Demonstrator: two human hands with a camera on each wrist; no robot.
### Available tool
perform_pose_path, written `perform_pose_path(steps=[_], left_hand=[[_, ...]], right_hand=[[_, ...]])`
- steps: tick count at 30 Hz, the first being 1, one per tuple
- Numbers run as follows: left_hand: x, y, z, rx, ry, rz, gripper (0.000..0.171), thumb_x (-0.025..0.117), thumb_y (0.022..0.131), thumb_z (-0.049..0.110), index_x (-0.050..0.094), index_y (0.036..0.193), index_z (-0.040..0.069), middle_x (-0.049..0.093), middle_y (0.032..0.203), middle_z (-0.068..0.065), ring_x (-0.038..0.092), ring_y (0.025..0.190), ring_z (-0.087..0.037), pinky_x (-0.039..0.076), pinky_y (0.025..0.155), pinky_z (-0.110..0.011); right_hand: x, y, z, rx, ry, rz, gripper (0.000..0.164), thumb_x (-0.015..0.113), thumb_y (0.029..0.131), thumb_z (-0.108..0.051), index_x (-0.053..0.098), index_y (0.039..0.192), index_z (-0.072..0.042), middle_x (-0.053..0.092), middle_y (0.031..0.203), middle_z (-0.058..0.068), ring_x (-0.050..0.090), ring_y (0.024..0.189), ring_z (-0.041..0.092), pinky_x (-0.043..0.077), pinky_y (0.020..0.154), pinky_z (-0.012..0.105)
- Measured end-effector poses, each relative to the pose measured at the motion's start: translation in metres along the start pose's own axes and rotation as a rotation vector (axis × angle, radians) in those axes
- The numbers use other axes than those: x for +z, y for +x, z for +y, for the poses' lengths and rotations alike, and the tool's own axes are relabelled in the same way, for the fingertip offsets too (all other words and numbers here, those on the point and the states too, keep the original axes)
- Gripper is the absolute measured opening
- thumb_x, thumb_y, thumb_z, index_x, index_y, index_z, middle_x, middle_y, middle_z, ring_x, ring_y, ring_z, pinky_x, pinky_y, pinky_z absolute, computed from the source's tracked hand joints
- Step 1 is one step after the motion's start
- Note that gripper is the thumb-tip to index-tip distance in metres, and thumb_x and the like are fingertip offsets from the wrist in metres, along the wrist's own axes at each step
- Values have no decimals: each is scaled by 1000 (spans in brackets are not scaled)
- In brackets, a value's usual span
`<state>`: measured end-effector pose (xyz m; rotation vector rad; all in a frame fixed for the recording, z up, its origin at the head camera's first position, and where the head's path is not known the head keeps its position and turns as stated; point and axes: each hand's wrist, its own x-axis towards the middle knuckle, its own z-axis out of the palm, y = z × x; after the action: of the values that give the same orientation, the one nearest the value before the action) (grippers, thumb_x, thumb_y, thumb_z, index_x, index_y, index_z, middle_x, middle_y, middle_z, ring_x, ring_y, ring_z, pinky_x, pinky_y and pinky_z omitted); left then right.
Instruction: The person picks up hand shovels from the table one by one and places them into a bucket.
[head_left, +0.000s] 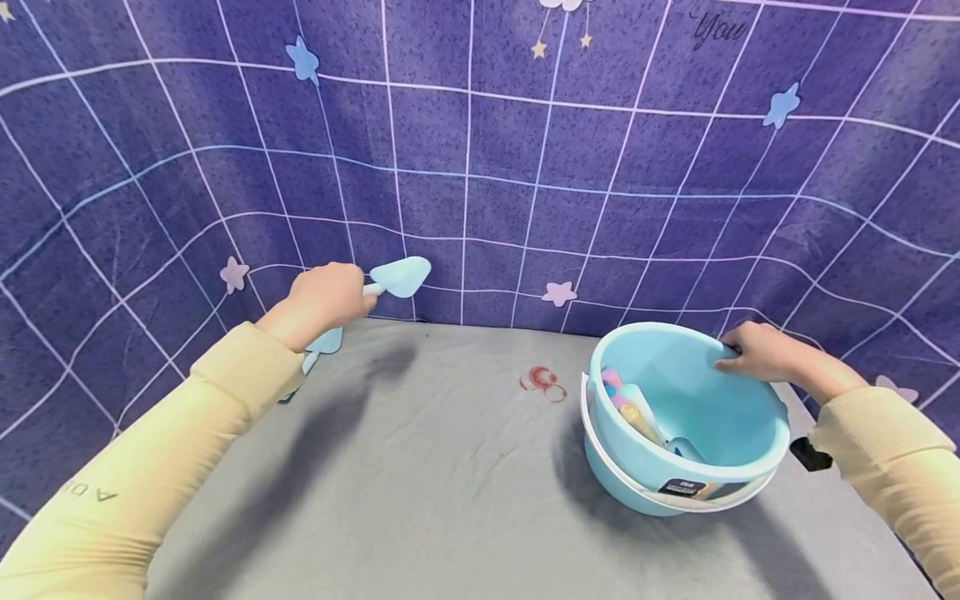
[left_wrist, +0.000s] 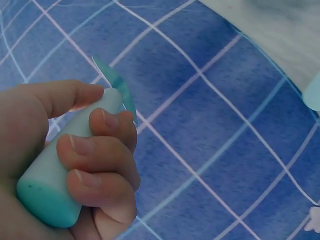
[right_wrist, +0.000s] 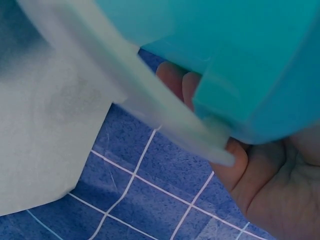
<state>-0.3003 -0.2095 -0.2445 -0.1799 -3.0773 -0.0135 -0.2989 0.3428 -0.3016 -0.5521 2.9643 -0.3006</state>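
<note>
In the head view my left hand [head_left: 330, 293] grips a small trowel [head_left: 403, 276] above the table's back edge, its light-blue blade pointing right. Curled fingers wrap the trowel's pale, teal-ended handle [left_wrist: 55, 170] in the left wrist view. A second light-blue tool [head_left: 327, 341] lies on the table, partly hidden behind my left forearm. On the right, my right hand [head_left: 761, 352] holds the rim of a light-blue bucket [head_left: 712, 392] that tilts toward me. Inside are pink and blue pieces, a gold-coloured item [head_left: 637, 419] and a white one. The bucket's white handle [right_wrist: 155, 107] hangs along its side.
The grey-covered table [head_left: 450, 467] bears a red ring-like mark [head_left: 543, 381] left of the bucket. A dark object [head_left: 810, 454] lies beside my right sleeve. A purple curtain [head_left: 495, 200] with grid lines and stars hangs along the back and both sides.
</note>
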Motion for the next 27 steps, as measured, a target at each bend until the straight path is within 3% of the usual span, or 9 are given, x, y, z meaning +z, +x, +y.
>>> perform_pose_path(steps=[8,19,27], left_hand=[[-13,8,31,69,-7,-35,25,50,82,31,53,68,12,50,68,-5,48,60,-23,39,48,-37],[-24,9,66,306,-20,-19,23,55,84,30,63,88,8,59,75,-4,52,65,-21,43,58,-36],[-31,8,97,412,-25,27,20,59,84,30,65,89,12,62,77,-1,52,67,-19,44,61,-35]], right_hand=[[-1,2,1,-8,-6,4,24,67,83,-14,51,66,-9,36,57,-4,40,52,11,34,50,26],[-1,2,1,-4,-11,7,22,68,83,-15,53,68,-8,37,57,-4,40,53,11,34,50,26],[-1,1,0,-4,-7,4,21,67,83,-15,54,69,-8,37,56,-4,41,53,11,34,50,26]])
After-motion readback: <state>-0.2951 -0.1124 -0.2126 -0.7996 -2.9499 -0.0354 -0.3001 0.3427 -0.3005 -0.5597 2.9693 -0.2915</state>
